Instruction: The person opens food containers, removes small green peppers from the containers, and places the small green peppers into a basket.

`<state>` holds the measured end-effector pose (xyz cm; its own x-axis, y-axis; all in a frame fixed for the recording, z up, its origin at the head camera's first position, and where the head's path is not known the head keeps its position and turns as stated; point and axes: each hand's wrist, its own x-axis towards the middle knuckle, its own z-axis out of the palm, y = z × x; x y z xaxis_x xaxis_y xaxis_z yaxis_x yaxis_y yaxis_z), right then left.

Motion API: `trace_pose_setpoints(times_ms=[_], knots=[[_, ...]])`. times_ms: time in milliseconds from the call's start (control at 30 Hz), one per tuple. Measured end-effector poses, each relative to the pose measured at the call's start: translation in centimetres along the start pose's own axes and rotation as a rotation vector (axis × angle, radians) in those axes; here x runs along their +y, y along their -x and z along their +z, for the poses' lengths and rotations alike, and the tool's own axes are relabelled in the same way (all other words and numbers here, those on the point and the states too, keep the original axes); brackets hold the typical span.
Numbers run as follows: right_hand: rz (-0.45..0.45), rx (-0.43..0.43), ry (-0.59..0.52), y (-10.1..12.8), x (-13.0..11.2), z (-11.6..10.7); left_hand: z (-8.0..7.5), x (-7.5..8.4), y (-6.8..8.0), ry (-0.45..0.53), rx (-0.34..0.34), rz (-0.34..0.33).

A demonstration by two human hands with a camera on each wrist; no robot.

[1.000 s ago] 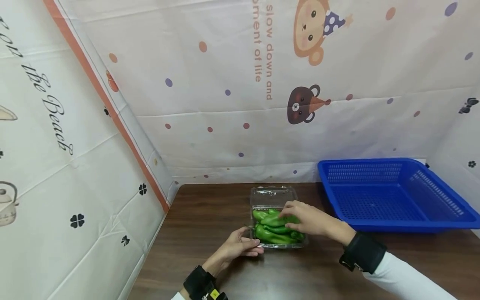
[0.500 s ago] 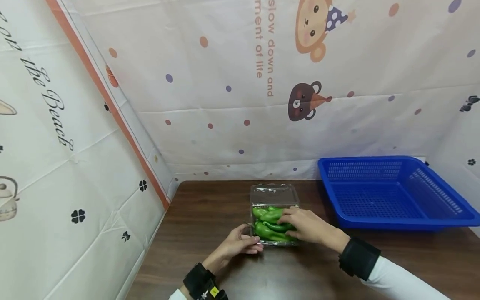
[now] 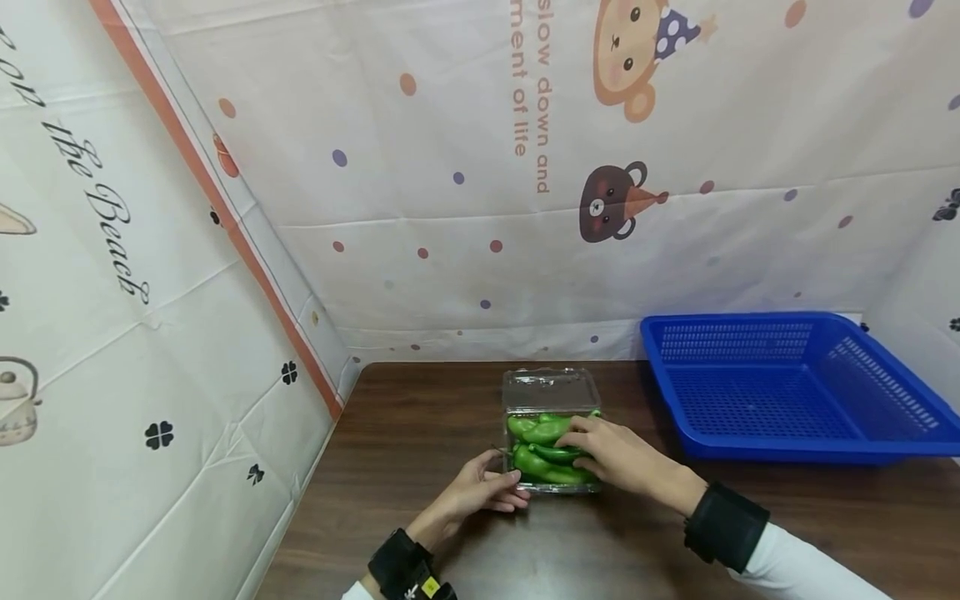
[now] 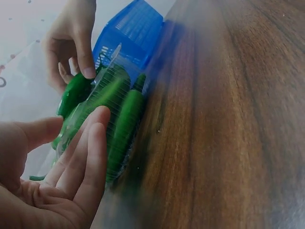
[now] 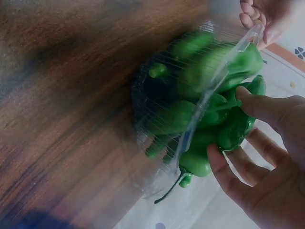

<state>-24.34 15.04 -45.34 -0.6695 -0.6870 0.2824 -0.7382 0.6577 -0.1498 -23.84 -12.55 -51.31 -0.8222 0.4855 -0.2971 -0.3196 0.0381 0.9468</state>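
Note:
A clear plastic clamshell box [image 3: 551, 390] lies on the table with its lid folded back, filled with glossy green peppers [image 3: 549, 471]. My left hand [image 3: 480, 487] holds the box's near left corner, thumb over the rim and fingers along the ribbed side [image 4: 119, 138]. From the right, my right hand [image 3: 618, 454] reaches over the box. Its thumb and fingers pinch a dark green pepper [image 5: 237, 129] on top of the heap, a thin stem showing by the thumb. Some of the peppers are hidden under this hand in the head view.
A large blue plastic basket [image 3: 757, 450] with slotted sides stands at the right, behind my right forearm. The brown wooden table [image 3: 420, 417] meets a printed white cloth [image 3: 450, 275] at the back, and another cloth wall rises on the left.
My right hand has shifted slightly toward the near side over the peppers, then stayed almost still. The left hand keeps its hold on the box corner. The head view has tilted slightly.

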Motion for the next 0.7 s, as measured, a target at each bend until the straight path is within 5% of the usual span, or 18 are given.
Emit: trace_pose_setpoints(times_ms=[200,367,700], knots=[[-0.002,0.015,-0.048,-0.2,0.5,-1.4,-0.3,0.0,0.1,-0.045,-0.021,-0.012],[0.055,0.051,-0.067,-1.4,1.3,-4.7,-0.6,0.2,0.1,-0.069,-0.023,-0.016],[0.133,0.279,0.006,-1.4,6.1,-12.3,-0.4,0.2,0.2,-0.068,-0.043,-0.016]])
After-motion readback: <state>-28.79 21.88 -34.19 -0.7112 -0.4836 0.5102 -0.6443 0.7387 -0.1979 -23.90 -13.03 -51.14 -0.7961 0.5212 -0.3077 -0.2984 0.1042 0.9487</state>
